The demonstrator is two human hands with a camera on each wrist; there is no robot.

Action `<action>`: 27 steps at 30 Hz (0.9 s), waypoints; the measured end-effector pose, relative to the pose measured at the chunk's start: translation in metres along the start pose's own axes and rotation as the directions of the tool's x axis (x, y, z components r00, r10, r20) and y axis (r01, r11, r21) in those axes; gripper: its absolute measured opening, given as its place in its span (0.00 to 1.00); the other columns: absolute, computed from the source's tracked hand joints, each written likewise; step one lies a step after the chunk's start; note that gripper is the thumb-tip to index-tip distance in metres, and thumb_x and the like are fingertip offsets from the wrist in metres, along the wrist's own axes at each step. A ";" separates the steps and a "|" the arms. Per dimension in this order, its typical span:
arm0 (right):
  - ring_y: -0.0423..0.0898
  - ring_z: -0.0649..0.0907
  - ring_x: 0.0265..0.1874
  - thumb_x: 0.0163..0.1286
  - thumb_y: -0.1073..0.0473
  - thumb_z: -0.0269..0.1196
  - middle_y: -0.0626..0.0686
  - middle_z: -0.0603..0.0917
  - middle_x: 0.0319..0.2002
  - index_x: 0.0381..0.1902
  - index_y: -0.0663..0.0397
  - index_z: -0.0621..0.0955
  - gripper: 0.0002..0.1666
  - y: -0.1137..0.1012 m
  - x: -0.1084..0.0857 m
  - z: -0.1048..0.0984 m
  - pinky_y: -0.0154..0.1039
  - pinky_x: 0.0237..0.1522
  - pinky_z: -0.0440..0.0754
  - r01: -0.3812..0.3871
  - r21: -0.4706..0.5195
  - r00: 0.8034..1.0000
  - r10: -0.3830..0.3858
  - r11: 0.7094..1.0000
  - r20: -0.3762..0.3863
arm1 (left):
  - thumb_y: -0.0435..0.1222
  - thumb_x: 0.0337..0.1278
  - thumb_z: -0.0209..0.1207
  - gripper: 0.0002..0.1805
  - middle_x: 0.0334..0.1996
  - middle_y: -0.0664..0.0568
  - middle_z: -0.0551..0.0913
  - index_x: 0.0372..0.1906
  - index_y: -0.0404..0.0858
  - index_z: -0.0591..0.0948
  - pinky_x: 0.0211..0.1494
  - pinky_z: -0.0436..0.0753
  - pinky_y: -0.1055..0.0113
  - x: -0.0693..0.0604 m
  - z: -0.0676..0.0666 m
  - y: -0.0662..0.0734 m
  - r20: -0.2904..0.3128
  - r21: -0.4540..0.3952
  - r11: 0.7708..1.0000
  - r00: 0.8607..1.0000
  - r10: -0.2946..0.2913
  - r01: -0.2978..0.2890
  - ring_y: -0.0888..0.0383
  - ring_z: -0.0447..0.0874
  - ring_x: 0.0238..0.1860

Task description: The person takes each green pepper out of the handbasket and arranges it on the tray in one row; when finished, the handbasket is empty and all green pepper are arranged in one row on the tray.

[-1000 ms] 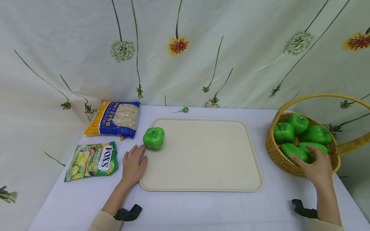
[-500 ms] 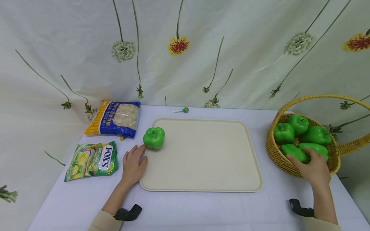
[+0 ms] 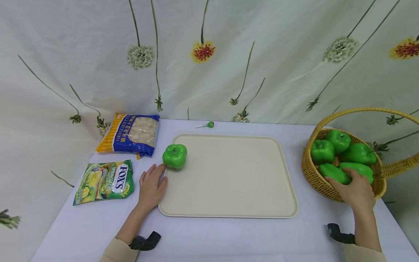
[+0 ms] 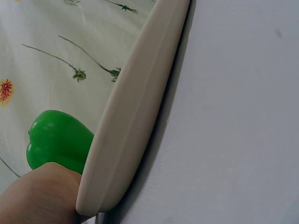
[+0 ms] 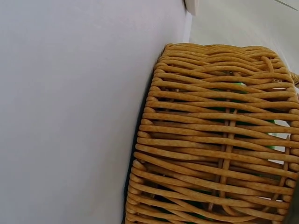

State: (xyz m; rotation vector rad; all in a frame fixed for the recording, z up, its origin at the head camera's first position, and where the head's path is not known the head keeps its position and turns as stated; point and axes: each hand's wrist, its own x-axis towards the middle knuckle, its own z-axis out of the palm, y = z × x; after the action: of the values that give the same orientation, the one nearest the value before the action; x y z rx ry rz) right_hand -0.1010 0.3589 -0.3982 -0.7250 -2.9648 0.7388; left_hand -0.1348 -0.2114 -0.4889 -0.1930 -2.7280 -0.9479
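Observation:
My left hand (image 3: pixel 152 186) rests on the cloth at the left rim of a beige tray (image 3: pixel 229 176), fingers stretched forward. Its fingertips lie close to a green bell pepper (image 3: pixel 175 156) on the tray's left edge; whether they touch it I cannot tell. In the left wrist view, part of the hand (image 4: pixel 41 196) shows below that pepper (image 4: pixel 60 140). My right hand (image 3: pixel 356 191) reaches into a wicker basket (image 3: pixel 309 174), thumb and fingers curled about a green pepper (image 3: pixel 332 173) at its front. Only the basket's woven side (image 5: pixel 215 135) fills the right wrist view, the hand hidden.
Several other green peppers (image 3: pixel 358 153) lie in the basket, under its tall arched handle (image 3: pixel 363 108). A blue-and-yellow pasta bag (image 3: pixel 131 134) and a green FOX'S candy bag (image 3: pixel 104 182) lie left of the tray. A lollipop (image 3: pixel 209 124) lies behind it.
My right hand has lowered and shifted slightly left onto the front pepper in the basket, its thumb and fingers closing about it. The left hand has stayed in place.

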 end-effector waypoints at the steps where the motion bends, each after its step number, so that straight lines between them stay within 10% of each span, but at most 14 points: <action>1: 0.78 0.63 0.60 0.66 0.35 0.60 0.79 0.60 0.66 0.73 0.65 0.58 0.52 0.000 0.000 0.000 0.73 0.48 0.67 -0.007 0.009 1.000 0.007 1.000 -0.001 | 0.31 0.65 0.49 0.25 0.66 0.35 0.72 0.66 0.30 0.70 0.71 0.42 0.32 0.000 0.000 0.000 0.000 0.000 1.000 1.000 0.000 0.000 0.33 0.55 0.72; 13: 0.73 0.60 0.68 0.67 0.46 0.62 0.73 0.59 0.71 0.73 0.67 0.58 0.47 -0.006 -0.005 -0.002 0.72 0.61 0.63 0.012 0.277 0.992 0.022 0.961 -0.121 | 0.30 0.66 0.49 0.25 0.67 0.36 0.71 0.67 0.31 0.69 0.72 0.41 0.33 -0.001 -0.001 -0.001 0.024 -0.004 1.000 0.999 -0.023 0.023 0.34 0.54 0.73; 27: 0.58 0.66 0.64 0.60 0.53 0.68 0.61 0.67 0.68 0.72 0.52 0.65 0.44 -0.037 -0.014 -0.023 0.62 0.62 0.62 0.128 0.336 0.922 0.013 0.933 -0.387 | 0.30 0.66 0.49 0.25 0.67 0.36 0.71 0.67 0.31 0.69 0.73 0.41 0.33 0.000 -0.001 0.001 0.021 -0.001 1.000 1.000 -0.017 0.017 0.34 0.54 0.73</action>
State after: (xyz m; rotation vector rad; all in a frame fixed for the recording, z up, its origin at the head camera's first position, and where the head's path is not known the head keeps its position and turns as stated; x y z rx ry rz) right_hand -0.1021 0.3341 -0.3598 -0.6595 -2.3996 0.9661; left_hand -0.1344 -0.2114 -0.4871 -0.1812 -2.7525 -0.9568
